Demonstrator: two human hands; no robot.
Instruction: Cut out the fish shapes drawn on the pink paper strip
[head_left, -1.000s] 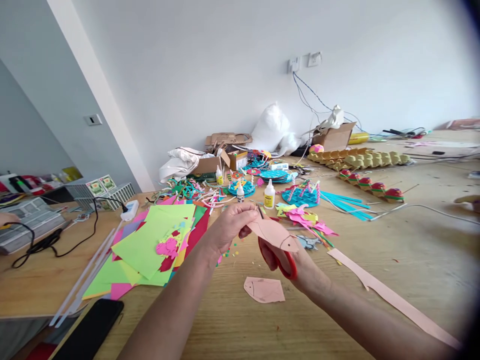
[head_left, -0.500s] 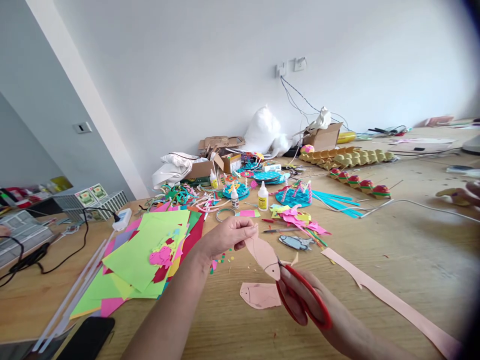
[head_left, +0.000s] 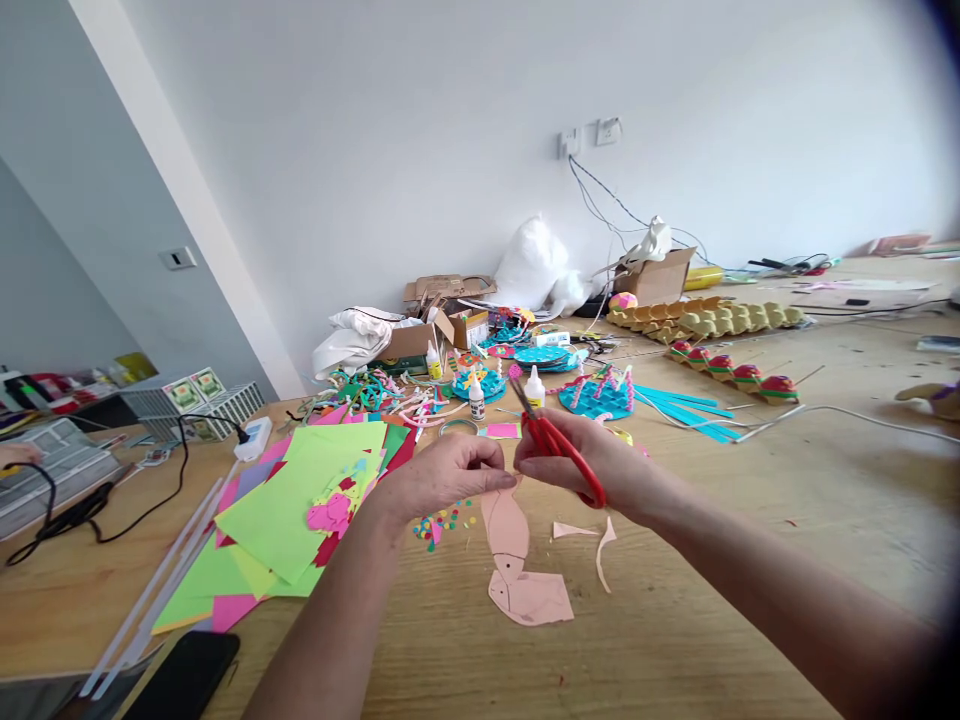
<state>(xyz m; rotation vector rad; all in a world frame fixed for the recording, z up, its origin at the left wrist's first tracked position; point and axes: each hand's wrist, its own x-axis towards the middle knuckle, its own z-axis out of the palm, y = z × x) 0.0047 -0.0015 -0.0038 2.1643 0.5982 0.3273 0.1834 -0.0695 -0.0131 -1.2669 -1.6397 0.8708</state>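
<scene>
A pink paper fish (head_left: pixel 506 525) hangs head down from my left hand (head_left: pixel 450 470), pinched at its tail end between thumb and fingers. My right hand (head_left: pixel 600 460) is closed around red-handled scissors (head_left: pixel 559 445), whose blades point up and away from the paper. Its fingertips come close to the fish's tail; whether they touch it I cannot tell. Below, a second pink paper piece with a drawn fish (head_left: pixel 536 598) lies on the table, partly overlapped by the first fish's head. Thin pink offcuts (head_left: pixel 604 555) lie to the right.
Coloured paper sheets (head_left: pixel 300 510) and a black phone (head_left: pixel 187 670) lie at left. Glue bottles (head_left: pixel 476 400), blue decorated discs (head_left: pixel 600 398) and blue strips (head_left: pixel 686 405) stand or lie beyond my hands. Egg cartons (head_left: pixel 739 320) are farther right. A white cable (head_left: pixel 862 412) crosses the right side.
The scissors have left the fish's head and moved up beside its tail, blades now pointing away. The fish has swung to hang nearly straight down. A curved offcut now lies on the table.
</scene>
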